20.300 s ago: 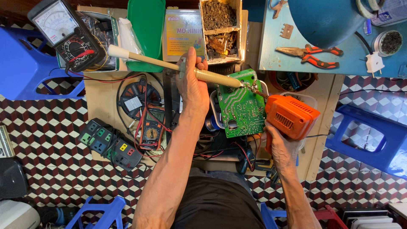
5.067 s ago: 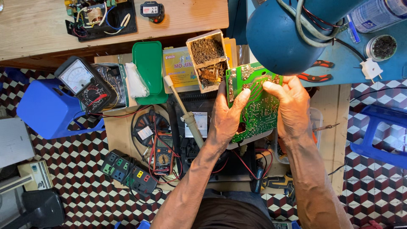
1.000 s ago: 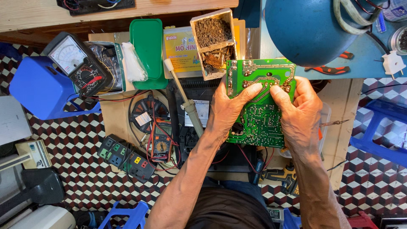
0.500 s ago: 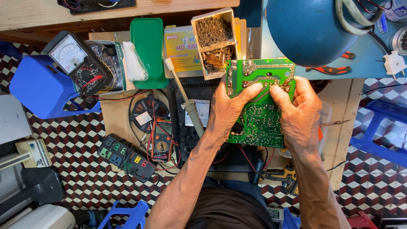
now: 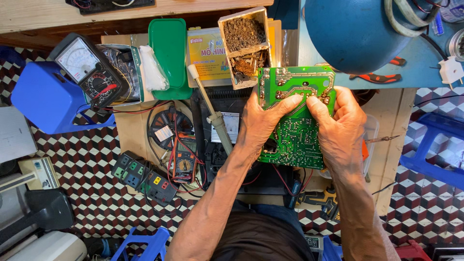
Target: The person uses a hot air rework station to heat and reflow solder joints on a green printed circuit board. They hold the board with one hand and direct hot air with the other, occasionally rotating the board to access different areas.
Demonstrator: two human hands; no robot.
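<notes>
Head view — green circuit board (image 5: 297, 130) is held solder-side up over the cluttered bench by left hand (image 5: 261, 123) and right hand (image 5: 340, 128), fingers closed on its edges; inspection under way — soldering iron (image 5: 215, 116) left untouched.

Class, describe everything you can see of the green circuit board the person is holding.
The green circuit board is a flat rectangle shown solder side up: pale traces, many small silvery joints, and broader shiny blobs near its top edge. It looks rigid. It is held up, roughly facing the camera, above the cluttered bench. The left hand grips its left edge and the right hand its right edge, both thumbs pressed on the upper face. Red wires hang beneath its lower edge.
</notes>
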